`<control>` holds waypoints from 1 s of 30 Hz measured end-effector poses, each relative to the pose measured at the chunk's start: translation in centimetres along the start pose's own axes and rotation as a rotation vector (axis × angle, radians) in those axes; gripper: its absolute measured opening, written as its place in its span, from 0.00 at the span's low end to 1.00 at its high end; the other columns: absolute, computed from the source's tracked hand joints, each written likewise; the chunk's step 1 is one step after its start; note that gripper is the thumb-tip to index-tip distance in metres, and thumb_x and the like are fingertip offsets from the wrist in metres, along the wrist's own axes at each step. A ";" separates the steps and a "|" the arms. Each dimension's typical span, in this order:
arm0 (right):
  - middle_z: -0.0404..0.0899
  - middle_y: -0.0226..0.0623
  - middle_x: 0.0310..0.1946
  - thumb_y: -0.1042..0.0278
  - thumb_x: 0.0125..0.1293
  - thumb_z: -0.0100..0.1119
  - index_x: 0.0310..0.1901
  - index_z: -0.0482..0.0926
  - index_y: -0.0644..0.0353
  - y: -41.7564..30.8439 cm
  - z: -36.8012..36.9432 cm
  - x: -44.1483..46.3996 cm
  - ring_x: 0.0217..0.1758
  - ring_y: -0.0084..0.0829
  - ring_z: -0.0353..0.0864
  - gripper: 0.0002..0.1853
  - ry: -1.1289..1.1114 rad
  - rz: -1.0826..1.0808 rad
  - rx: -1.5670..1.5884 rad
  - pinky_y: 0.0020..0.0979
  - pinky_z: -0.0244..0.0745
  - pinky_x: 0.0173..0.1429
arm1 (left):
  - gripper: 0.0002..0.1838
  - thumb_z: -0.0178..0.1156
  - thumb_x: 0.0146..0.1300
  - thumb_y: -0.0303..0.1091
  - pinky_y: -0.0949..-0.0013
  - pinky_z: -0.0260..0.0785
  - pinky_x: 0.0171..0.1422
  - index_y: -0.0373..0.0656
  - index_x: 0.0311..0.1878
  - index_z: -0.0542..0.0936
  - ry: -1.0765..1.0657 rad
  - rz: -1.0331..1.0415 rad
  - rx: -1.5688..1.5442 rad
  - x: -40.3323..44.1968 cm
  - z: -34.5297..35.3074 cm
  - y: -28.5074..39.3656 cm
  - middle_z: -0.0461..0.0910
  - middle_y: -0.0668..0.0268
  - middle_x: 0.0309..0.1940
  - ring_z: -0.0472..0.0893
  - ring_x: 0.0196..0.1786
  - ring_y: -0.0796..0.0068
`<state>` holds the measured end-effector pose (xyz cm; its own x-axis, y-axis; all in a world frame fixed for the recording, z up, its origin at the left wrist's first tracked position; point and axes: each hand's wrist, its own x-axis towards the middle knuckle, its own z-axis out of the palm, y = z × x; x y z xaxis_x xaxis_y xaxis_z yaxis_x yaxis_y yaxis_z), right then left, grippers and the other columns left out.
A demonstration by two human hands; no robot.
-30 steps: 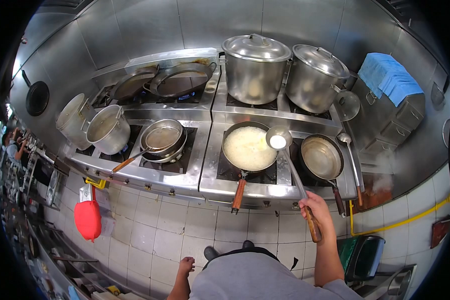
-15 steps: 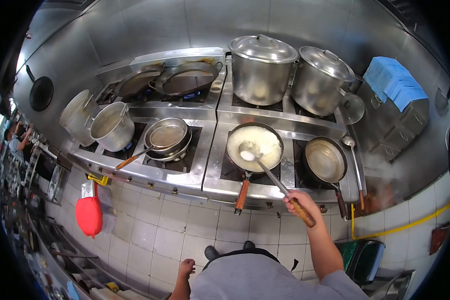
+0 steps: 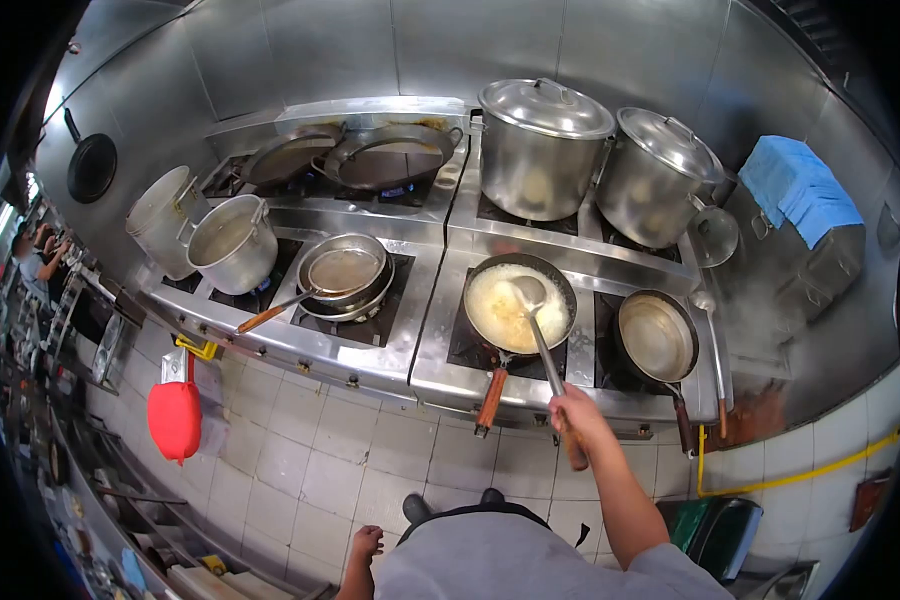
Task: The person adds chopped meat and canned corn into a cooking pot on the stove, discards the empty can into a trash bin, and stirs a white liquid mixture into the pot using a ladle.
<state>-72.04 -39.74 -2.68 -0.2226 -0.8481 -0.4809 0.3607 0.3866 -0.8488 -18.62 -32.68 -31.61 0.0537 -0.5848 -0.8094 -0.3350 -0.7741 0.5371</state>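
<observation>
My right hand [image 3: 576, 408] grips a long ladle [image 3: 547, 350] near its wooden handle end. The ladle's round metal bowl sits at the pale yellow, frothy contents of a dark frying pan [image 3: 480, 330]; whether it is dipped in I cannot tell. The pan rests on a burner, its wooden handle pointing towards me. Down beside my body, my left hand [image 3: 367, 541] hangs with loosely curled fingers and holds nothing. A second dark pan [image 3: 660, 335] with cloudy liquid stands to the right, and a long-handled ladle [image 3: 712, 350] lies beyond it.
Two lidded stockpots [image 3: 545, 150] stand behind the frying pan. To the left are a strainer [image 3: 345, 270] over a pan, an open pot [image 3: 232, 245] and two wide woks [image 3: 390, 160]. A red bag [image 3: 174, 418] hangs at the stove front. Another person [image 3: 40, 265] is far left.
My right hand has moved left and slightly down. The ladle's bowl has shifted from the lower part of the pan towards its upper middle. My view has tilted slightly.
</observation>
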 end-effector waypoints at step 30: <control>0.69 0.32 0.23 0.73 0.59 0.54 0.51 0.67 0.58 1.9 1.8 0.5 0.17 0.23 0.69 0.17 0.121 -0.012 -0.354 0.28 0.63 0.18 | 0.15 0.62 0.61 0.38 0.64 0.76 0.28 0.43 0.48 0.77 -0.004 -0.051 -0.008 0.3 -0.5 2.1 0.80 0.65 0.35 0.80 0.30 0.68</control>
<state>-69.84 -40.10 -4.15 -0.3381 -0.8126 -0.4746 0.0270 0.4957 -0.8681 -18.86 -34.62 -30.59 0.0670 -0.5440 -0.8364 -0.3247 -0.8046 0.4973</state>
